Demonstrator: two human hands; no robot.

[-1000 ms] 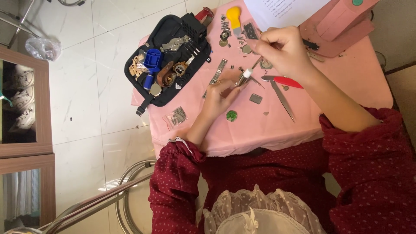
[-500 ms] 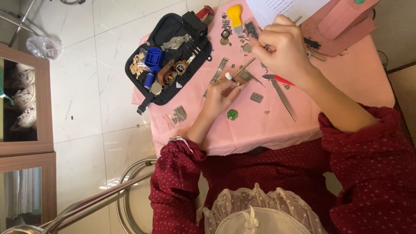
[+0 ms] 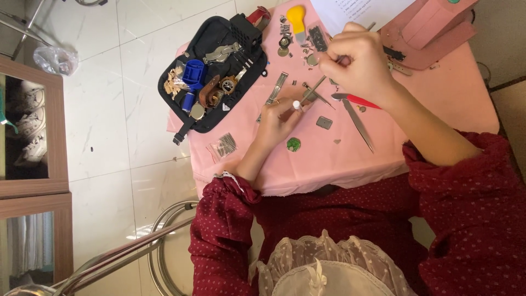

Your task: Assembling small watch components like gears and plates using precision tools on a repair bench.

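black tool pouch (image 3: pixel 211 77) lies unzipped and flat at the 10 o'clock corner of the pink table (image 3: pixel 438 104), probably so every part stays reachable; a blue block (image 3: pixel 194 72), brown bits and metal pieces sit inside it. small clear bag of pins (image 3: pixel 223 146) lies just below the pouch, at 7 o'clock from it, near the table edge. metal watch band (image 3: pixel 276 90) lies stretched out between pouch and hands.

left hand (image 3: pixel 276 121) rests on the table, fingers curled shut, pinching a small piece with a pale round tip (image 3: pixel 296 104) between thumb and forefinger; looks braced on the cloth to keep the piece steady, cannot tell exactly what the piece is. green round part (image 3: pixel 293 144) lies loose at 5 o'clock from the left hand, just beside it, not touching.

thin metal tool (image 3: pixel 316 86) runs diagonally from the right hand down to the pinched piece, tip meeting it at about 1 o'clock from the left hand. right hand (image 3: pixel 356 63) is closed in a fist-like grip round the tool's upper end, held above the table at 1 o'clock from the left hand, likely for fine control.

grey square part (image 3: pixel 324 122) lies at 3 o'clock from the left hand. red-handled tool (image 3: pixel 356 100) and long tweezers (image 3: pixel 359 125) lie just under the right wrist, parked near. yellow-handled tool (image 3: pixel 297 19) and small loose parts sit at 12 o'clock. pink box (image 3: pixel 433 27) stands at the 1 o'clock corner.
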